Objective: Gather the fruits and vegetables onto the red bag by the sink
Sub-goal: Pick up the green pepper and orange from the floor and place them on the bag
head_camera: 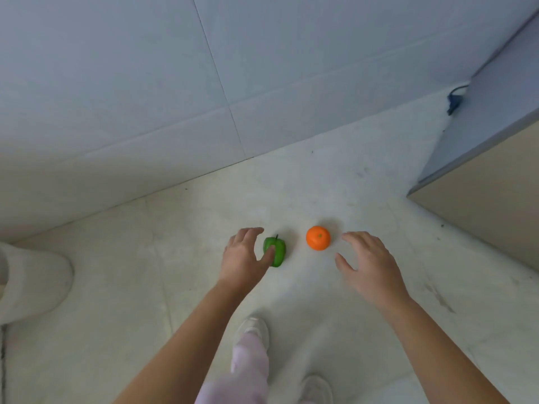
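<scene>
far left of the orange point(318, 242): a white rounded object point(32, 284), cut by the frame edge. can't tell what it is.

left of the orange: your left hand point(242, 258), fingers spread and loosely curved, holding nothing. its thumb lies across the near side of the green pepper point(278, 249). contact or mere overlap, cannot tell. the pepper lies on the pale floor point(145, 287) just left of the orange, apart from it, dark stem pointing away from you.

the orange: on the floor, stem dimple up, nothing touching it.

just right of the orange: your right hand point(367, 263), fingers straight and spread, empty, tips near the fruit but apart from it.

far right of the orange: a cabinet corner point(481, 199). above that, a small dark blue thing point(453, 102) on the wall, too small to name.

step in hand, as i judge it: 2 pickups at once. bring the left fingers over the pepper's far side to meet the thumb. cup the orange from above; a sideways nudge will likely roll it.

hidden: the red bag and the sink are not in view, nor any other produce. on your side of the orange, 1 trouser leg and 2 shoes, partly cut off.
</scene>
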Demonstrator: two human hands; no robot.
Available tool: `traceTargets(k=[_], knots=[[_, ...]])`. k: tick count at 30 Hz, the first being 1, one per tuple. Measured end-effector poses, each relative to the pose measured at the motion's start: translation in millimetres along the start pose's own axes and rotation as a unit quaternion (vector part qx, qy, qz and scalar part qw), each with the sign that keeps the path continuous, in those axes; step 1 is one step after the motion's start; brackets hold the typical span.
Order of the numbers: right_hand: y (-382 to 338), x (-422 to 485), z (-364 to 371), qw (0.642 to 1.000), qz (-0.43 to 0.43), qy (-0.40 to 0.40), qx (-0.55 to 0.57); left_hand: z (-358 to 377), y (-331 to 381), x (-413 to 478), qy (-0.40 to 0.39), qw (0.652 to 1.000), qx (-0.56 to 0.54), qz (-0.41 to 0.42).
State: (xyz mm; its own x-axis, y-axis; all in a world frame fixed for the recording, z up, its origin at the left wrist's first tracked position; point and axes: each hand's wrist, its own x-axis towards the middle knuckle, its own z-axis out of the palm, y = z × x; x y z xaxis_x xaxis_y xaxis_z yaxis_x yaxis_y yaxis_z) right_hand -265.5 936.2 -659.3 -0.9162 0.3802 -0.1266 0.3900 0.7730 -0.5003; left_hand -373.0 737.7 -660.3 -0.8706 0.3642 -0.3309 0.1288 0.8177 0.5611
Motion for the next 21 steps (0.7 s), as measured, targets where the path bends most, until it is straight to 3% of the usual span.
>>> traceTargets(k=[9,21], knots=[[83.2,51.7,125.1,0.998,0.048,-0.04,0.024,102.5,-84.8,68.0,-0.057,0.998,-0.014,-0.013],[131.3,104.4,198.9,0.993,0.059,-0.102,-0.003,175.4,-130.6,118.6,-0.069,0.997,-0.009,0.015]])
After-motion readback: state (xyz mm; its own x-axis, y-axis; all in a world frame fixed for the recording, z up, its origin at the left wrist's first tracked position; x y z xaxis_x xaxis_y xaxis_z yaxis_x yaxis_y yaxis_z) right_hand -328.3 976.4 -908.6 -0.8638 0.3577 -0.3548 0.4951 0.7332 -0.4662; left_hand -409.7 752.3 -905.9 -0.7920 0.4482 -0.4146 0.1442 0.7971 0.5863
